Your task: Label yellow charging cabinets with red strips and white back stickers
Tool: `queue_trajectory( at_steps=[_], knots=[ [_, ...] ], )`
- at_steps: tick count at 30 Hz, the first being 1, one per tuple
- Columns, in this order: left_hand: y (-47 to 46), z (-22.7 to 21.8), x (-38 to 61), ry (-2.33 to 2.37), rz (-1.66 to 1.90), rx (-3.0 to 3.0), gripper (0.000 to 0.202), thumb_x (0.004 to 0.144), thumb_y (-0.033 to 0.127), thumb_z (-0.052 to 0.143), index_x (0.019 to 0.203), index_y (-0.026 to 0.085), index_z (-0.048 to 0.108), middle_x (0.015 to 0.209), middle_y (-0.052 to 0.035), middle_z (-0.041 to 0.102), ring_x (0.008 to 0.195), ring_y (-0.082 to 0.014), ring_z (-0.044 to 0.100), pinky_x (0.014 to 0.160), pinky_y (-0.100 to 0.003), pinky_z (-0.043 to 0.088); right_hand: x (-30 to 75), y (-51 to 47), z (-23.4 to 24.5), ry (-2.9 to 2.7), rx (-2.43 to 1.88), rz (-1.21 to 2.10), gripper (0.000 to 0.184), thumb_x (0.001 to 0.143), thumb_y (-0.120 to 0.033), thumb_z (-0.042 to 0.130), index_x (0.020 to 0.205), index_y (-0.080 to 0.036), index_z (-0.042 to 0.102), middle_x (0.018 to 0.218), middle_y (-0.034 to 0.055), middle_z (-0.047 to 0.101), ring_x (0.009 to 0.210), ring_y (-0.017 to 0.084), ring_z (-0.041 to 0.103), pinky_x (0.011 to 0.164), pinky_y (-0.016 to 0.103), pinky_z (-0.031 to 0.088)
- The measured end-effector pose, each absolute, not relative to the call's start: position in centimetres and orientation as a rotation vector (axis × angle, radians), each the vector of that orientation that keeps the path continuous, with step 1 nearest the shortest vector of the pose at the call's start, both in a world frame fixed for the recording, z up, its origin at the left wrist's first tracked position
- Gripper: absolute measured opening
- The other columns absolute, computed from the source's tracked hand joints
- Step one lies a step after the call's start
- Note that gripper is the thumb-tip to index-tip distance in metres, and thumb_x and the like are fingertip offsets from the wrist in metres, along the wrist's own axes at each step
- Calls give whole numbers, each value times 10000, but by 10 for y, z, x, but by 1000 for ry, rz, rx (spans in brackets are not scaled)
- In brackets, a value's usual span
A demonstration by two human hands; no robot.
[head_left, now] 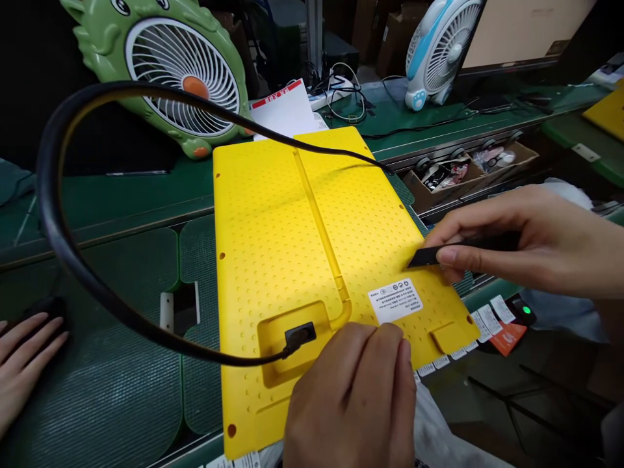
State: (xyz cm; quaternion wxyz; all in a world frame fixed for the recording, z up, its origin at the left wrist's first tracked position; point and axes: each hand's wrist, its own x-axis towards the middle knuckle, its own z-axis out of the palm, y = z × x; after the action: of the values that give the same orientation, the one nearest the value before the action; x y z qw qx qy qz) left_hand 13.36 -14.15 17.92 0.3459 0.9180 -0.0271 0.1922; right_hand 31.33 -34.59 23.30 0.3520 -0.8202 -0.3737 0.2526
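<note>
A yellow plastic panel (266,214), dimpled and grooved, lies in front of me with screw holes along its edges. A black cable (51,195) is plugged into its recessed socket and loops up to the left. My left hand (348,403) rests on the panel's near part, fingers bent and pressed together beside a white printed label (396,300). Its fingertips are hidden. My right hand (517,244) pinches a slim black flat tool (426,257) with a slanted tip; its exact kind is unclear. The tip is at the panel's surface, above the label.
Another person's hand (29,364) is on the green conveyor plates (112,390) at left. A green fan (170,65) and a blue-white fan (441,55) stand behind, near a monitor (526,32). A cardboard box (517,159) holds small parts. Label strips (487,322) line the near edge.
</note>
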Motion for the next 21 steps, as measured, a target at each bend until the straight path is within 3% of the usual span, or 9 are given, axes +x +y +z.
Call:
queue_trajectory(
  at_steps=[3,9,14,18,21],
  knots=[
    [-143,178,132,-41,500,2393,147,972,157,637,1061,248,713,891,57,726,757,-47,689,711,-152,512,316,-355,232,-980,-2059,653,133,1043,-332,671,1127,-235,704,948,4,764,804,140,723,629,152,541],
    [-138,178,133,-128,499,2414,159,954,149,653,1067,250,702,883,86,715,761,-25,676,744,-124,505,311,-366,232,-1305,-2194,369,78,1028,-320,690,1069,-276,740,1020,-7,717,892,127,671,757,218,527],
    [-139,179,134,-102,502,2380,182,951,125,651,1082,239,703,867,75,703,753,-30,653,772,-121,501,301,-359,232,-1269,-2112,401,112,1032,-270,682,1123,-252,746,1036,8,714,928,134,673,731,235,534],
    [-143,180,134,-84,512,2354,153,969,122,617,1035,235,698,831,65,685,720,-41,637,728,-132,492,305,-357,224,-1269,-1901,378,117,970,-179,762,1077,-222,783,993,22,760,1021,206,701,892,310,589],
    [-144,180,134,-80,523,2359,147,974,121,608,1027,230,692,829,57,681,720,-53,633,728,-150,489,305,-358,223,-1218,-1976,320,99,969,-204,762,1063,-219,787,987,34,765,933,199,710,819,292,588]
  ],
)
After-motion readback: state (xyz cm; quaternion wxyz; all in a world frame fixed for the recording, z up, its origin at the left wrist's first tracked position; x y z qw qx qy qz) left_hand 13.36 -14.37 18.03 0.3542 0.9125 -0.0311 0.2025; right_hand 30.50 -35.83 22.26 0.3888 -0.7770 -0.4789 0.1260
